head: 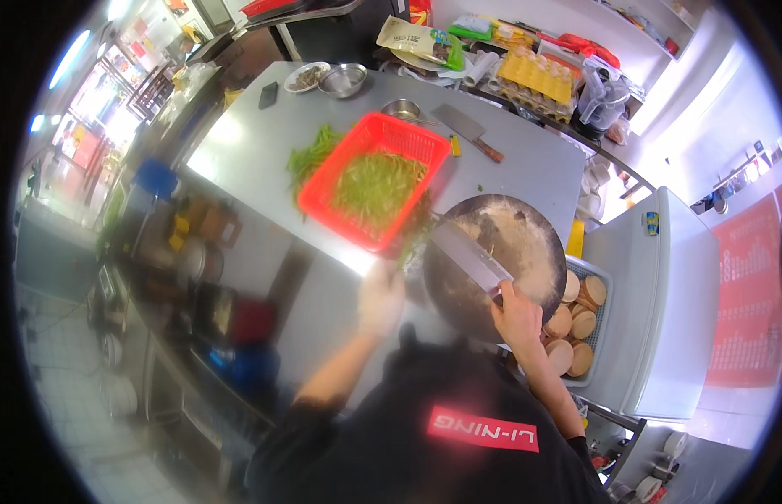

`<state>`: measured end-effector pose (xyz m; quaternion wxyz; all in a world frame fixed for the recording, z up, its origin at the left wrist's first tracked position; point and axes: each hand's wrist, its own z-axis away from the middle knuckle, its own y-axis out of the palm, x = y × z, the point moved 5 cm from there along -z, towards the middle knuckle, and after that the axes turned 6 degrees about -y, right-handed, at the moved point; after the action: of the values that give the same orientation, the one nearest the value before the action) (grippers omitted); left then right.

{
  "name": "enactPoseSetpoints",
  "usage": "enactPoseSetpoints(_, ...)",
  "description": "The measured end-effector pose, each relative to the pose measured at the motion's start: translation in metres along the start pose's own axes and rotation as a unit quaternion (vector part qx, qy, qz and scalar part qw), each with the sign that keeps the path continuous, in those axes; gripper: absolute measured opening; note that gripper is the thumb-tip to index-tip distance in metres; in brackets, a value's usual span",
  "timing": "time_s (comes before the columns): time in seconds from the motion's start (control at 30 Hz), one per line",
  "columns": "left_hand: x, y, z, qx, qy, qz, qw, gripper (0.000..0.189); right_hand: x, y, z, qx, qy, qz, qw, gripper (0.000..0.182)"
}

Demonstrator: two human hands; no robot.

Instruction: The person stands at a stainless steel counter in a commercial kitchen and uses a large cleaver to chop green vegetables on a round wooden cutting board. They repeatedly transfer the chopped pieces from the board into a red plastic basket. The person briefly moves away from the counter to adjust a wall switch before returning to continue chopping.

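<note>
My right hand (518, 318) grips the handle of a wide-bladed cleaver (470, 255). Its blade lies across a round, dark-rimmed chopping block (536, 233) with a pale, worn top. My left hand (381, 299), blurred and apparently in a pale glove, is just below the near corner of a red plastic basket (350, 234); whether it holds anything is unclear. Shredded green vegetables (375, 189) fill the basket's bottom. Some loose green pieces (416, 236) lie between basket and block. More leafy greens (312, 154) sit against the basket's left side.
On the steel table (517, 167) lie a second cleaver (466, 123), a yellow lighter (454, 145), metal bowls (342, 80), a plate of food (307, 77) and a phone (269, 95). Egg trays (536, 75) stand behind. At right, a crate (608, 296) holds several round wooden pieces beside a white freezer (668, 309).
</note>
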<state>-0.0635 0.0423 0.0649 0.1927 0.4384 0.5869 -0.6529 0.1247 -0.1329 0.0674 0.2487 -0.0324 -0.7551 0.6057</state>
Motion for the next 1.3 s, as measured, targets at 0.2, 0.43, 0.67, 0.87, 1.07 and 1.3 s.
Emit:
enactPoseSetpoints(0.2,-0.010,0.006,-0.019,0.114,0.064,0.045,0.990,0.012,0.000,0.002,-0.009,0.070,-0.060,0.064,0.994,0.037)
enactPoseSetpoints(0.43,0.006,0.033,-0.054,0.094,0.088,-0.104,0.986,0.012,-0.004,-0.001,-0.014,0.030,-0.148,0.118,0.982,0.037)
enactPoseSetpoints(0.67,0.016,0.040,-0.038,-0.010,0.048,0.033,0.998,0.015,-0.015,-0.020,0.005,0.045,-0.064,0.020,0.997,0.025)
enactPoseSetpoints(0.87,0.032,0.108,-0.005,0.126,-0.063,0.082,0.987,0.022,-0.022,0.012,0.028,0.029,0.078,-0.165,0.983,0.019)
enactPoseSetpoints(1.07,0.016,0.147,0.011,0.132,-0.114,0.062,0.983,0.027,0.004,0.038,0.019,0.049,0.136,-0.143,0.979,0.020)
enactPoseSetpoints(1.3,0.012,0.148,0.006,0.128,-0.118,0.007,0.985,0.029,0.017,0.029,0.014,0.090,0.128,-0.102,0.982,0.020)
